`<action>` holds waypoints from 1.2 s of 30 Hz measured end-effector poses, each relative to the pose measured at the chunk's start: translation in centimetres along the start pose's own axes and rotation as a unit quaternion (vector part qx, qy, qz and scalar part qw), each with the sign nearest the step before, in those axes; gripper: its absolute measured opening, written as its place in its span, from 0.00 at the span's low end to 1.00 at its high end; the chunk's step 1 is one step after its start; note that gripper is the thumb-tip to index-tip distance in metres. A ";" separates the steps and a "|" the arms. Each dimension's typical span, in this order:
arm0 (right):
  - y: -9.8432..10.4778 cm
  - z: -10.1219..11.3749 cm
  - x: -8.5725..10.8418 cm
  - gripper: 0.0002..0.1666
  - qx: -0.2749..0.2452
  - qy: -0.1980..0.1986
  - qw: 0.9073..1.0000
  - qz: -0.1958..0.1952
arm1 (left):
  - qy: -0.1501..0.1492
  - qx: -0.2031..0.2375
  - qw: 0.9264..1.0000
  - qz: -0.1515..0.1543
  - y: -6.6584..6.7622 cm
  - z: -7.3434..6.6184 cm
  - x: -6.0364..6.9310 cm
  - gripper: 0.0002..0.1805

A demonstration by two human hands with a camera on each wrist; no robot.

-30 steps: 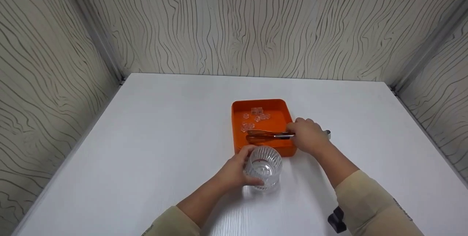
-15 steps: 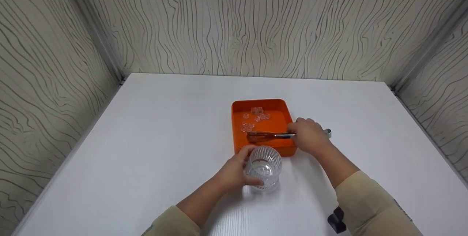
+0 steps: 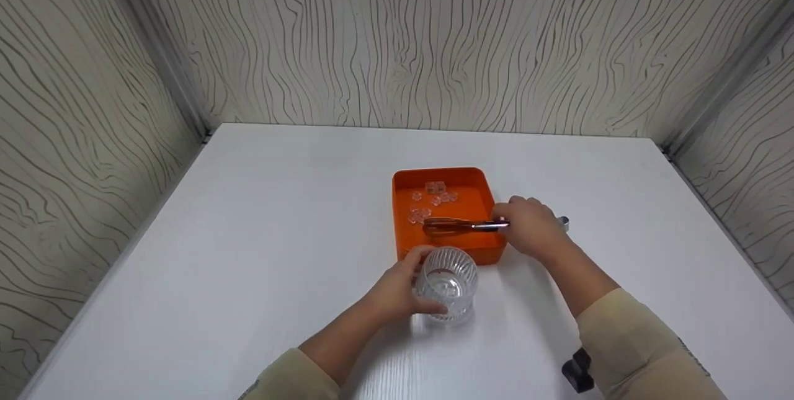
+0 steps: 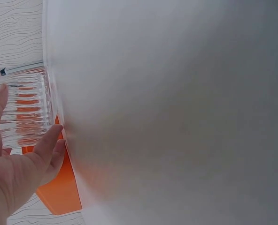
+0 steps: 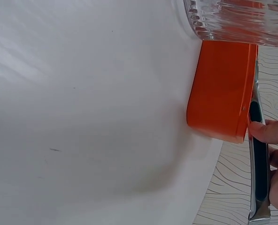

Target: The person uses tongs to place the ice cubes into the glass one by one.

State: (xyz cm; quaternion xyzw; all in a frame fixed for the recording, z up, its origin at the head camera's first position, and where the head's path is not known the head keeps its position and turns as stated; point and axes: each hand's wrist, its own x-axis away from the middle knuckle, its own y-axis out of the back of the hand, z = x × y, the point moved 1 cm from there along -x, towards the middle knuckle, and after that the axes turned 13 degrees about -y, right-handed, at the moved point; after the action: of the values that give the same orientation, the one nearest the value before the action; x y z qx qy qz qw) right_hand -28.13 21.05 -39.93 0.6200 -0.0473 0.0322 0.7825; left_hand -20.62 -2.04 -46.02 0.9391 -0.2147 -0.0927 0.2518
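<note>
My left hand (image 3: 394, 291) curls round the near left side of a clear ribbed glass (image 3: 451, 291), its thumb in front and its fingers behind. The glass stands upright on the table, and no cube shows inside it. My right hand (image 3: 528, 225) grips a pair of tongs (image 5: 259, 159) by the metal handle with dark inlays. The tongs' brownish tips (image 3: 443, 225) lie over the near part of an orange tray (image 3: 468, 174). Several clear ice-like cubes (image 3: 436, 188) sit in the tray. Whether the tips pinch a cube is too small to tell.
The white table (image 3: 279, 214) stretches to both sides of the tray. Wood-patterned panels (image 3: 397, 40) stand behind and at the sides. A small black object (image 3: 578, 372) sits by the right sleeve.
My right hand has shifted slightly right and away, drawing the tongs along. Their tips, spread apart at first, came closer together. The left hand and glass hold still.
</note>
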 end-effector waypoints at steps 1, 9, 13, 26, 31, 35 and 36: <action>0.1 -0.1 0.0 0.08 0.001 0.002 1.000 -0.002 | 0.001 0.000 1.000 0.000 0.0 0.0 0.0 0.44; 1.0 -0.5 0.3 0.08 0.011 0.021 1.000 -0.014 | -0.001 0.003 1.000 0.000 0.0 0.0 0.0 0.44; 1.5 -0.9 0.4 0.08 0.013 0.020 1.000 -0.010 | 0.000 0.001 1.000 -0.001 0.0 0.0 0.0 0.44; 3.7 -1.8 1.1 0.08 -0.002 0.029 1.000 -0.002 | 0.005 0.003 1.000 -0.001 -0.1 0.0 0.0 0.44; 4.6 -2.1 1.7 0.08 -0.005 0.040 0.999 0.005 | 0.007 0.001 1.000 -0.003 -0.1 -0.1 0.0 0.44; 5.2 -2.3 2.2 0.09 -0.011 0.050 0.999 0.012 | 0.009 0.005 1.000 -0.004 -0.1 0.0 0.0 0.44; 5.4 -2.3 2.4 0.09 -0.012 0.053 0.998 0.013 | 0.010 0.007 1.000 -0.004 -0.2 0.0 0.0 0.44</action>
State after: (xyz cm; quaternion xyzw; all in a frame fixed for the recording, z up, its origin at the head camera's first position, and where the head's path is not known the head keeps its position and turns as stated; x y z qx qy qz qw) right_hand -26.26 24.49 -34.96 0.6069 -0.0146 0.0744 0.7911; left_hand -20.55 -1.90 -46.07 0.9426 -0.2089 -0.0827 0.2471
